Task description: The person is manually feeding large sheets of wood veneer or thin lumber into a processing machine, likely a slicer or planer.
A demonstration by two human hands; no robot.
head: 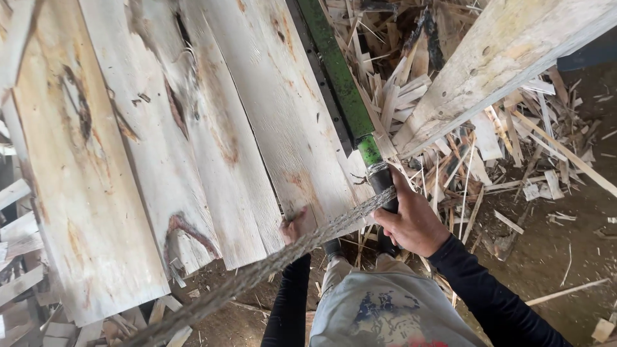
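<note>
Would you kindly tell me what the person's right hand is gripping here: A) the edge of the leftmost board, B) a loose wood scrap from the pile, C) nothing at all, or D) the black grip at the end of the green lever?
D: the right hand is closed around the black grip at the lower end of the green lever, while the left hand holds a board end.

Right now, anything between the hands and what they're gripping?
Nothing visible. The right hand is wrapped directly on the black grip of the green lever. The left hand holds the end of a plank; a rope crosses just below it.
</note>
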